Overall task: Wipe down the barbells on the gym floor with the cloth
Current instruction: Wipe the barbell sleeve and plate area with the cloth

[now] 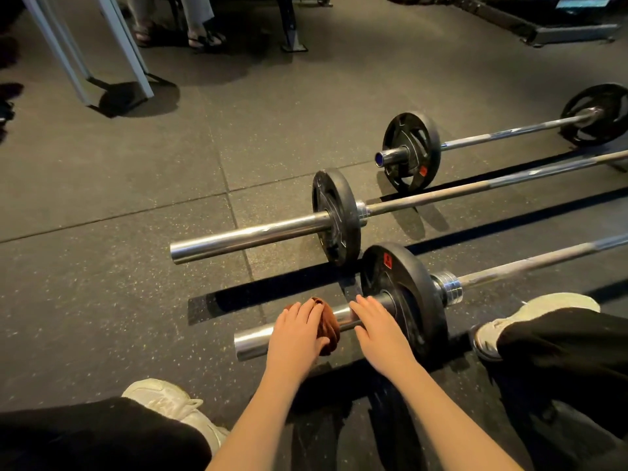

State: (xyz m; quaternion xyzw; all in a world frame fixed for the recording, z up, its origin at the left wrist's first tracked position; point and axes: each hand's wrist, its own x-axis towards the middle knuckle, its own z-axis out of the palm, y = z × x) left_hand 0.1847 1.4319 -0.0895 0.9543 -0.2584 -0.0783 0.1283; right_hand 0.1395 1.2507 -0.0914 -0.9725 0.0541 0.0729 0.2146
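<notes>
On speckled rubber floor (102,266), nearest barbell (253,341), smooth chrome sleeve, wears bunched brown cloth (329,326) gripped by L hand (295,336); R hand (382,333) lies flat, fingers straight, beside round black plate (407,287); far end cut off.

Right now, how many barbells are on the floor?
3. Nearest barbell under the left hand and right hand; middle barbell just beyond; far barbell at upper right. More may lie outside view.

White frame legs (57,45) upper left; sandalled feet (204,40) beyond; machine base (574,32) far right.
</notes>
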